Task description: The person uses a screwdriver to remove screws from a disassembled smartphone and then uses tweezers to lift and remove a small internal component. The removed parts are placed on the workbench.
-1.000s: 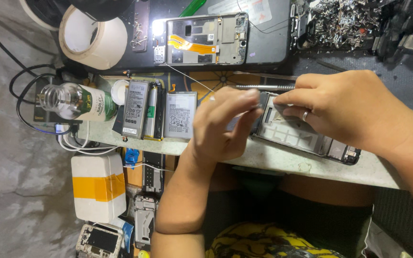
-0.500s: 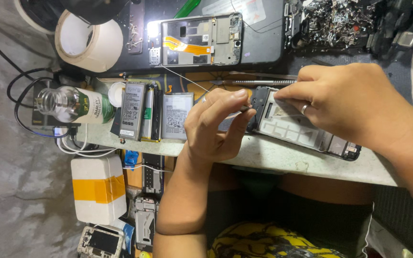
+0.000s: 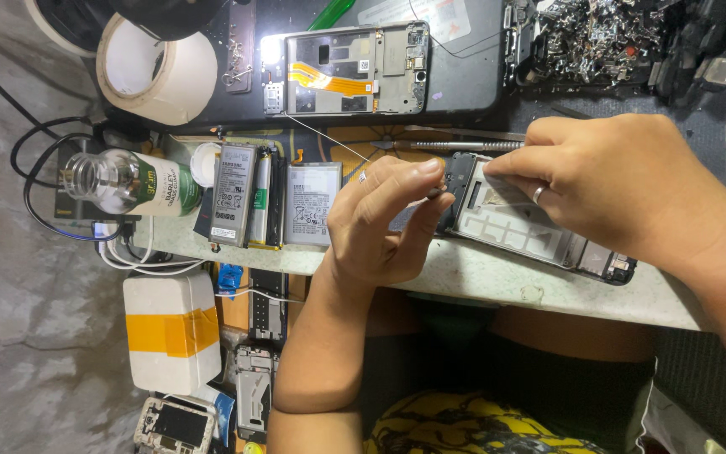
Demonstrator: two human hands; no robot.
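I see the opened phone frame (image 3: 514, 223) lying on the pale bench edge (image 3: 481, 277), with my left hand (image 3: 384, 223) just beside its near end, fingers curled and pinched on something too small to make out. My right hand (image 3: 623, 189) rests on top of the frame, fingertips pressing its inner plate. Beyond the frame lies a metal screwdriver (image 3: 455, 145), and farther off, a second phone chassis (image 3: 355, 69).
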